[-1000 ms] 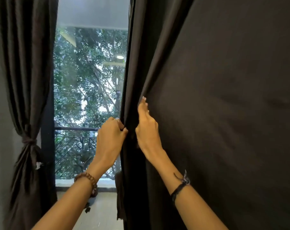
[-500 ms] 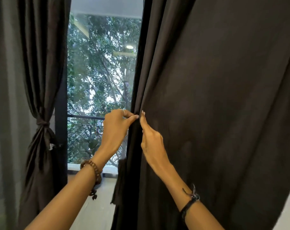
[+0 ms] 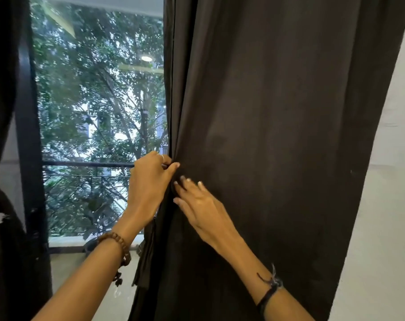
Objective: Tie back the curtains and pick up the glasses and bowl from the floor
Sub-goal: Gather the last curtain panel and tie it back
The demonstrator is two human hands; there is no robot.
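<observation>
A person's left hand (image 3: 148, 184) pinches the inner edge of the dark right curtain (image 3: 278, 147), thumb and curled fingers closed on the fabric; the right hand (image 3: 201, 209) lies just beside it, fingers straight and spread against the cloth, gripping nothing; the curtain hangs loose between the window (image 3: 99, 112) and a white wall (image 3: 387, 205); the left curtain (image 3: 2, 158) stands at the frame's left edge.
</observation>
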